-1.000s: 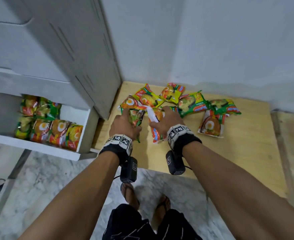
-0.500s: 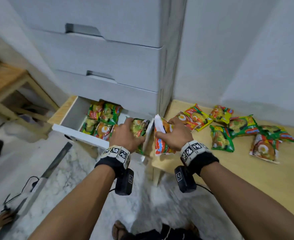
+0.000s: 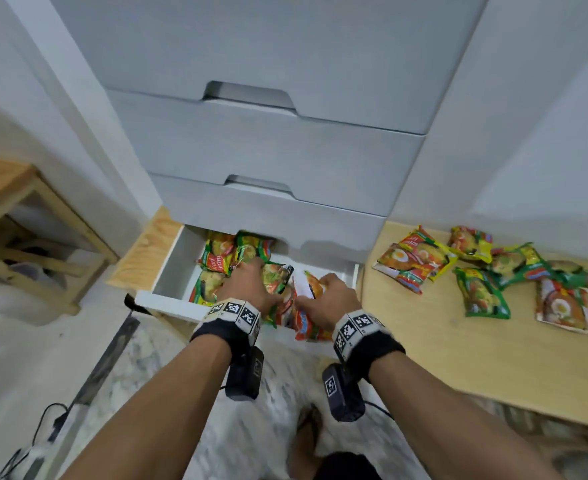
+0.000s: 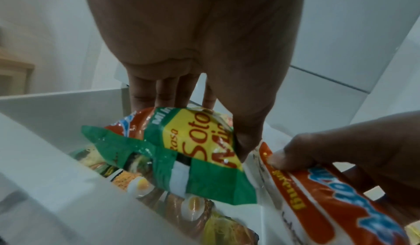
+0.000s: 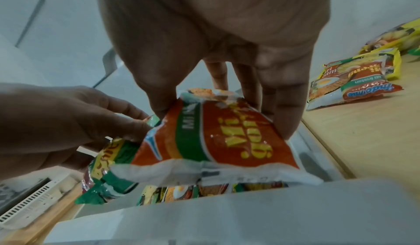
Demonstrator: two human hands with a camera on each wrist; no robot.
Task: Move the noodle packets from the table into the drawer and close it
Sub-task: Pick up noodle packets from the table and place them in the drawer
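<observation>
Fingers of each hand pinch one noodle packet above the drawer.
Left hand grips the green packet, right hand the red packet; more packets lie inside.

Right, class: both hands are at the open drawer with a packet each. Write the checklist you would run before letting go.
1. Drawer open: ok.
2. Left hand has a grip on the green packet: ok.
3. Right hand has a grip on the red packet: ok.
4. Both packets past the drawer's front wall: ok for the green one; cannot tell for the red.
5. Bare floor space in the drawer under them: cannot tell, stored packets cover much of it.
6. Table cleared: not ok, loose packets remain.
</observation>
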